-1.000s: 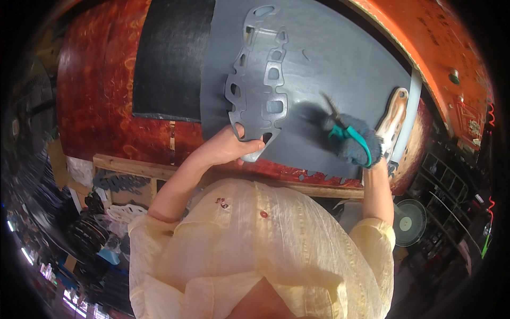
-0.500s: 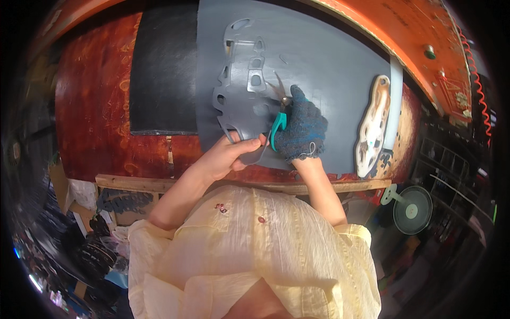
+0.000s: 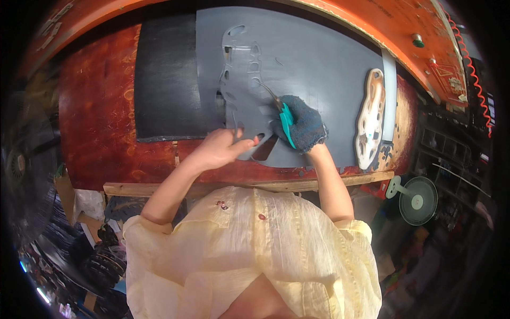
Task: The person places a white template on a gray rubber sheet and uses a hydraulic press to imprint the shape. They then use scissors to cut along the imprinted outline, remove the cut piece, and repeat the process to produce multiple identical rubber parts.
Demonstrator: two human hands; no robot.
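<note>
A dark grey flat sheet (image 3: pixel 329 69) lies on the table, with a strip of shaped holes and cut outlines down its left part. My bare left hand (image 3: pixel 220 149) is closed on the near edge of this sheet, thumb and fingers pinching a thin grey part of it. In my right hand (image 3: pixel 303 125), which wears a dark blue knitted glove, are scissors (image 3: pixel 287 119) with teal handles. Their blades point away and left, over the cut outlines, and look nearly closed. A dark gap (image 3: pixel 264 149) shows in the sheet between my hands.
A long white and brown mould-like piece (image 3: pixel 370 119) with holes rests at the sheet's right. A black sheet (image 3: pixel 167 80) lies on the left of the red-brown table (image 3: pixel 98 106). An orange machine frame (image 3: pixel 366 26) spans the far side. A fan (image 3: pixel 418 201) stands at right.
The near end of the sheet has gone down flatter on the table. My left hand has turned over it. The scissors have swung lower, and their blades, apart before, have come together.
</note>
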